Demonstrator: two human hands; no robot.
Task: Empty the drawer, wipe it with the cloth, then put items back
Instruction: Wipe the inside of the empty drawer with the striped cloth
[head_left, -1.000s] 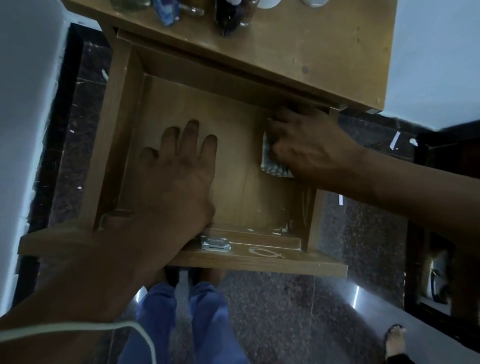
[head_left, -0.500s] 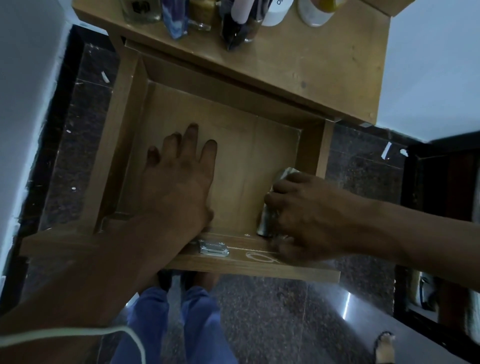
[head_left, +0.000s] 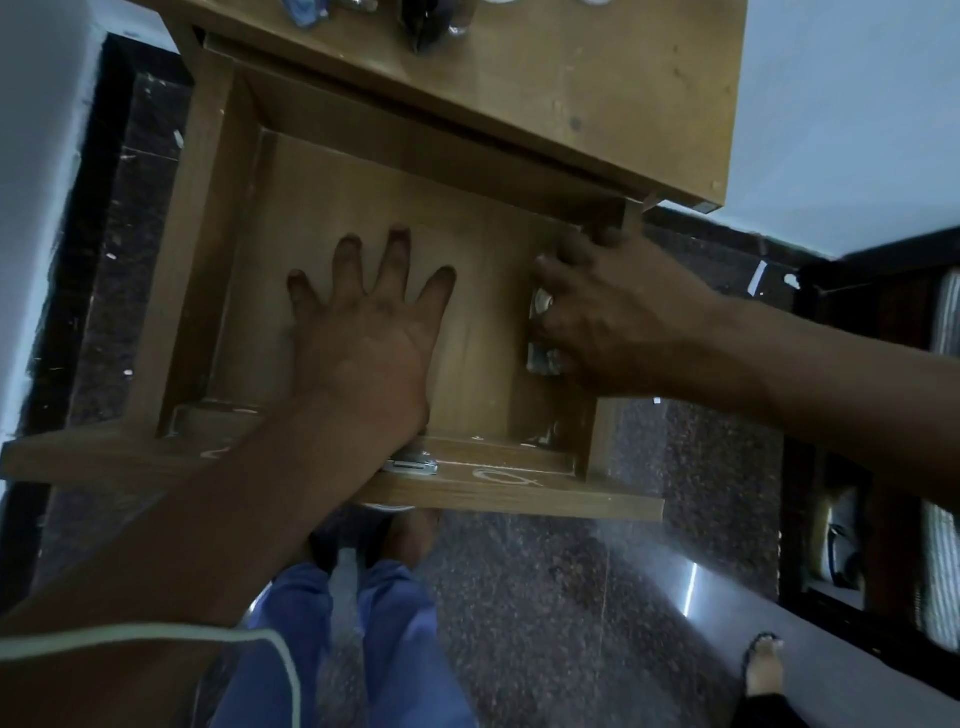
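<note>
- Drawer (head_left: 218, 249): pulled out, floor bare apart from hands + cloth.
- Left hand (head_left: 363, 338): flat, fingers spread, pressing drawer floor mid-left; grips nothing.
- Right hand (head_left: 618, 317): curled over cloth at drawer's right wall.
- Cloth (head_left: 543, 332): under right fingers, long axis along that wall; the wipe prob. runs front-back.

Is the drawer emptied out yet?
Yes: the drawer floor shows bare wood, apart from the left hand flat on it and the cloth under the right hand.
</note>
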